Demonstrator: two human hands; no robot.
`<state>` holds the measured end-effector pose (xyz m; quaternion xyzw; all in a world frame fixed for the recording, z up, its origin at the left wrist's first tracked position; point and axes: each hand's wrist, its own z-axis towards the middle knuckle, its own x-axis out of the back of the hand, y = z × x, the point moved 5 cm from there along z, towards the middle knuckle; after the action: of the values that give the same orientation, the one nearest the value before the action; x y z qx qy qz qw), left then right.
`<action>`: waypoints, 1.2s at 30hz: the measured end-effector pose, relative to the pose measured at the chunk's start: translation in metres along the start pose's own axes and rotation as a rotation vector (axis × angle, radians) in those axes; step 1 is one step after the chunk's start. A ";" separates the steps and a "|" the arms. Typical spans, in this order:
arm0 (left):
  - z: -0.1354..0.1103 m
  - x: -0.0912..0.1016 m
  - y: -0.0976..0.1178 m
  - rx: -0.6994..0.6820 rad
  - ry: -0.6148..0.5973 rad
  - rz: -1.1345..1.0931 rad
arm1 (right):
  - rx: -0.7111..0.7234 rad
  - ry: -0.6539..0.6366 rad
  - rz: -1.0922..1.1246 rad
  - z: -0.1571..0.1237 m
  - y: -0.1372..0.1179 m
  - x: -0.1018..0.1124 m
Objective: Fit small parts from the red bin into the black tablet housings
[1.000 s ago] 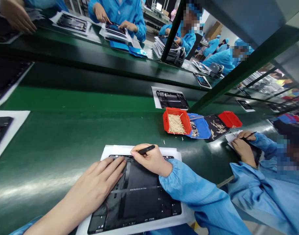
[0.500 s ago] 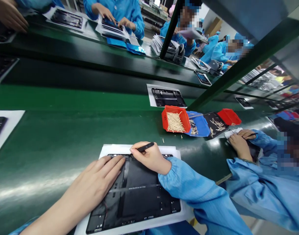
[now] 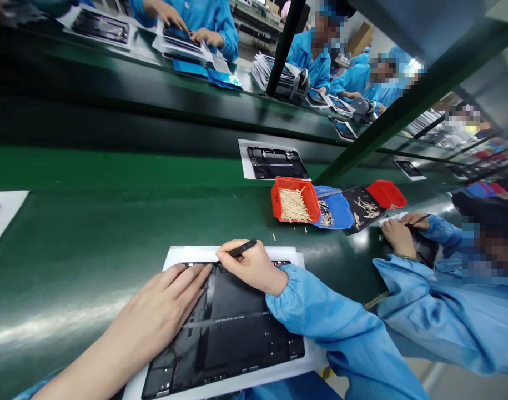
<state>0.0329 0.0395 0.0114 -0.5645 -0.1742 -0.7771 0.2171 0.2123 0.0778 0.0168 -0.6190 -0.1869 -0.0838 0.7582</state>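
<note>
Panel [image 3: 245, 328] under left hand [image 3: 162, 300], pick [image 3: 242, 248] in right hand [image 3: 251, 268]

**Light-blue smock, bare hands**

Your right sleeve [image 3: 337, 333] is loose, light-blue smock cloth with a faint sheen, falling in soft folds along your forearm. It ends in a gathered elastic cuff [image 3: 278, 291] that bunches into small pleats at your wrist. Your right hand [image 3: 254, 269] and left hand [image 3: 162, 300] are bare. Your left forearm [image 3: 112, 350] is bare too, and your left sleeve [image 3: 39, 389] shows only as a strip of the same blue at the bottom-left corner. More blue smock cloth [image 3: 287, 389] shows along the bottom edge.
</note>
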 end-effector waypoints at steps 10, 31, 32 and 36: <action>-0.002 -0.002 0.000 -0.006 -0.042 0.019 | 0.040 0.030 -0.034 0.000 -0.002 0.001; 0.008 0.002 0.007 0.057 -0.024 0.022 | 0.297 -0.020 -0.329 -0.013 -0.021 -0.004; 0.008 0.001 0.006 0.058 -0.021 0.024 | 0.268 0.003 -0.314 -0.012 -0.019 -0.002; 0.006 0.000 0.005 0.058 -0.012 0.020 | 0.156 0.111 -0.235 -0.009 -0.009 0.006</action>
<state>0.0406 0.0379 0.0128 -0.5644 -0.1921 -0.7661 0.2401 0.2161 0.0674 0.0257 -0.5263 -0.2217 -0.1912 0.7983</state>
